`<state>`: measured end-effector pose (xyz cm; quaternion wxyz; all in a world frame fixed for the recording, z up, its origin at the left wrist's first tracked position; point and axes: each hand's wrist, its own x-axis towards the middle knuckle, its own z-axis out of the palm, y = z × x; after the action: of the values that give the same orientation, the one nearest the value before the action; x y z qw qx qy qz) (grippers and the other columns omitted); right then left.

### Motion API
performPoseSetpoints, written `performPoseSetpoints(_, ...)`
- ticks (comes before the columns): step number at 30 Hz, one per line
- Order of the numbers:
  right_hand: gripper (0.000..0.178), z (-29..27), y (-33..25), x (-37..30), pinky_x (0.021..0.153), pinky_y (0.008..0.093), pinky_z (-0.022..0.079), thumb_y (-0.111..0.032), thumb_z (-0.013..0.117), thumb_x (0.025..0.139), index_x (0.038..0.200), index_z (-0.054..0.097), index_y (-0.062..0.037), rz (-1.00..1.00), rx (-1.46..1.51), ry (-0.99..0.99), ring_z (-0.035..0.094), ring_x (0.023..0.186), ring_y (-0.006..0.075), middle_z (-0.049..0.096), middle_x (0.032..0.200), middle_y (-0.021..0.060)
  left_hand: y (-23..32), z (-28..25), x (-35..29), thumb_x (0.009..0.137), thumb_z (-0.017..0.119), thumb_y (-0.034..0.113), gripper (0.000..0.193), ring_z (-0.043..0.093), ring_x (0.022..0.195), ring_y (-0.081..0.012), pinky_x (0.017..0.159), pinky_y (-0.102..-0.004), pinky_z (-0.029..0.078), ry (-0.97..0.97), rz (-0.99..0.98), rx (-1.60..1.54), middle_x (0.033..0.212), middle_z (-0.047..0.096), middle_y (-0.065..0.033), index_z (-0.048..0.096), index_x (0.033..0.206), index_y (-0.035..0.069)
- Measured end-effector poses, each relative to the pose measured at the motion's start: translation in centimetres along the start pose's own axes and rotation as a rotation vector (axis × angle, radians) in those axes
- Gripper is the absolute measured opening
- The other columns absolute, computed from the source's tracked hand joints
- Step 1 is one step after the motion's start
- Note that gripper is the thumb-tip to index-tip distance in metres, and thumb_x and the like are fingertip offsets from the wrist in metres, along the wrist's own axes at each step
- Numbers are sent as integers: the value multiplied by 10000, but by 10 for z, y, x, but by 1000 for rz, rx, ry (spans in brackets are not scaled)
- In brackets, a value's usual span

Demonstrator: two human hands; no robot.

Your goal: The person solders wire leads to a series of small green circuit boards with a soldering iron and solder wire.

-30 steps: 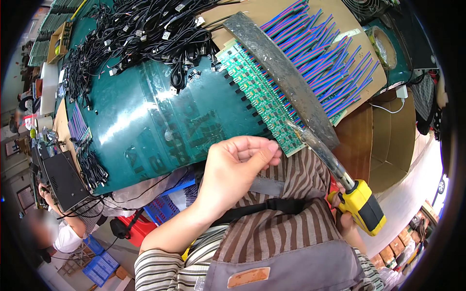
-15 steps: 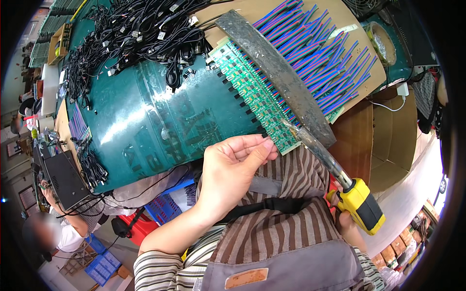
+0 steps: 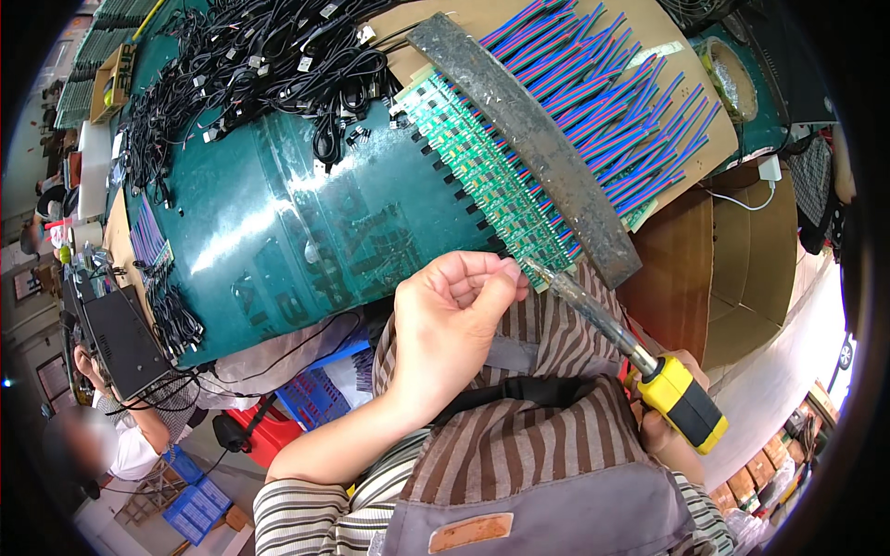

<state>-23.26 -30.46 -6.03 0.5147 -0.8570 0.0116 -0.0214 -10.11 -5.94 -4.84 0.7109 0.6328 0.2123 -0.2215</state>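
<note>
– Your iron (image 3: 638, 354) has slid down the boards (image 3: 487, 181) since half a second ago; its tip now sits beside the fingertips of your left hand (image 3: 450, 310), so you're probably at the near end.
– There, your thumb and forefinger meet; what they pinch, I can't tell. Your right hand (image 3: 656, 428) grips the iron.
– You have one iron, one bar (image 3: 538, 134) across the wires (image 3: 603, 102), one row of boards beside it; wires too crowded to count.

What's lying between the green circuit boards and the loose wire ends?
A dark metal bar, lying across the red-and-blue wires, as the head view shows.
</note>
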Motion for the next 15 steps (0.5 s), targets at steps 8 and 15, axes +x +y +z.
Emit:
performPoseSetpoints(8,541,2,-1,7,651,338,468,-575,578,889,824,644,-43,-52,11,-14,591,716,231,611,818,102,-10,5,-2,942,663,101,142,691,780,-143,740,-259,543,49,66,-96,864,711,-96,653,948,-40)
performPoseSetpoints(15,567,1,-1,2,631,315,469,-577,600,868,851,621,-11,-28,3,-22,597,695,208,599,822,108,-18,12,-4,942,660,86,124,688,770,-144,761,-278,560,99,123,-145,871,708,-95,645,952,-37)
